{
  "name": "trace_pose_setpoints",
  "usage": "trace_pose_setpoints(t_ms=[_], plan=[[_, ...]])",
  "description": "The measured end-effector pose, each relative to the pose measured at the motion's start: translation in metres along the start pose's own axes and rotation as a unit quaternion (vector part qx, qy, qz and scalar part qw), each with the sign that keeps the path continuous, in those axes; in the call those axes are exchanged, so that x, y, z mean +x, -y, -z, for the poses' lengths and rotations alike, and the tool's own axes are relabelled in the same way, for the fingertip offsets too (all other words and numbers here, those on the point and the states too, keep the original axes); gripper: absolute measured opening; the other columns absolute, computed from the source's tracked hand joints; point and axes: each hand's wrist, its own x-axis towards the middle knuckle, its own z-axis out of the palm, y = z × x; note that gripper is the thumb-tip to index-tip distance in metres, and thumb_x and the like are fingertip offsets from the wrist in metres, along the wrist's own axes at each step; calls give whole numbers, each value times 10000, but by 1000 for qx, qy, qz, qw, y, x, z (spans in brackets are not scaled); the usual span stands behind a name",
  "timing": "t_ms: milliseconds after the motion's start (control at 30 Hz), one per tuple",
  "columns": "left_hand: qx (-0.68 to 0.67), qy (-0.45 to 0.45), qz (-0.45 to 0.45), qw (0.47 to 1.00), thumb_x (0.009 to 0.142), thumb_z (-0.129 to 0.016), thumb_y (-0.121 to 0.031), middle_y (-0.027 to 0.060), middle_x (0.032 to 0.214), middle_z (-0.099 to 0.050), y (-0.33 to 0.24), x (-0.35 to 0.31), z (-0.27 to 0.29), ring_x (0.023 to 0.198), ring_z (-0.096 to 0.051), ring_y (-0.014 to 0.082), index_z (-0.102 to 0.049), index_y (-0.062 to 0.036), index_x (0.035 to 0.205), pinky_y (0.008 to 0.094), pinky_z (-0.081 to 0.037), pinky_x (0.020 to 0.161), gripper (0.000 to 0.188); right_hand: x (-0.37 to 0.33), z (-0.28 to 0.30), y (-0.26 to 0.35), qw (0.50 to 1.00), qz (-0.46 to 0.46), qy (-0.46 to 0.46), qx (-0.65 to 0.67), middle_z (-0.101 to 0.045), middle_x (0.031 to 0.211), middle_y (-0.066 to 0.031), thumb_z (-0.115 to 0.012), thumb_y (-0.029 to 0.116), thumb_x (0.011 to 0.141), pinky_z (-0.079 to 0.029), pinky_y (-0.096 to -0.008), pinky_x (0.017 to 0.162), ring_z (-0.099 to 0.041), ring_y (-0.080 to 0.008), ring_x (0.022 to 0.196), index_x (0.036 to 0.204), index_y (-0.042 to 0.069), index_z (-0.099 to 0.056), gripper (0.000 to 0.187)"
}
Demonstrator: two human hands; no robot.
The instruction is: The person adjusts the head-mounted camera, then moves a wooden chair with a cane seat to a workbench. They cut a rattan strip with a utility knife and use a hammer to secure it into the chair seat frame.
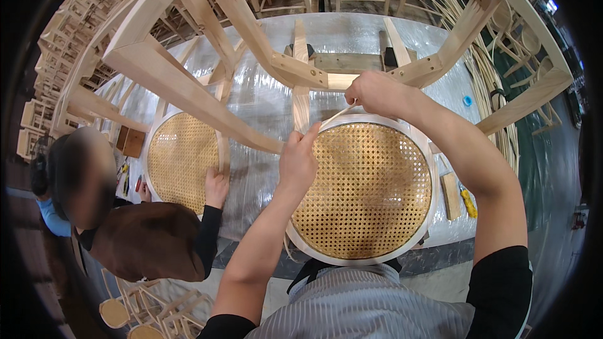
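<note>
A round chair panel of woven cane webbing (361, 194) in a pale wooden ring (433, 169) lies in front of me, joined to a wooden chair frame (301, 103). Between my hands a thin, pale cane strip (337, 115) slants over the ring's far left edge. My left hand (298, 162) is closed on its lower end, close to the rim. Its upper end is pinched by my right hand (379, 94), beyond the ring's far edge. The fingertips of my right hand are partly hidden.
Chair legs and rails (195, 94) rise around my hands. At left a co-worker (144, 238) handles another cane panel (185, 163). A wood block (450, 196) and a yellow-handled tool (468, 203) lie at right, near long cane strips (487, 94). A blue tape roll (467, 100) sits farther back.
</note>
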Motion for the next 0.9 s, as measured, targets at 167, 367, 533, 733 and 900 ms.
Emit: trace_pose_setpoints(t_ms=[167,367,533,733,900], plan=[[1,-22,23,1000,937,-551,68,138,971,-586,21,11,-9,896,-627,318,-704,-183,1363,422,-524,827,518,26,-24,-5,995,-17,82,51,-767,915,-125,-677,37,814,-579,-437,814,-734,-337,896,923,109,-776,164],[18,-17,47,999,922,-564,74,131,1006,-579,24,15,-11,906,-626,316,-731,-184,1325,427,-535,860,507,47,-41,-10,982,-30,167,83,-767,885,-114,-710,17,768,-575,-415,751,-725,-304,835,914,103,-772,180],[20,34,69,997,913,-573,80,122,1023,-577,16,18,-9,915,-627,311,-732,-216,1326,426,-536,867,532,53,-57,-25,975,-25,188,112,-768,854,-97,-715,5,760,-563,-397,689,-717,-267,782,911,101,-773,188],[40,65,-18,997,903,-573,77,100,1014,-535,5,29,-21,896,-623,297,-706,-263,1358,445,-547,819,584,46,-72,-34,974,-7,166,152,-765,821,-94,-743,32,766,-554,-393,679,-714,-263,761,890,89,-777,141],[94,108,-108,984,902,-582,53,84,1020,-522,7,48,-31,881,-625,291,-676,-275,1383,447,-557,789,590,46,-72,-27,978,8,141,153,-764,830,-105,-759,84,783,-550,-399,702,-719,-280,780,883,77,-779,102]])
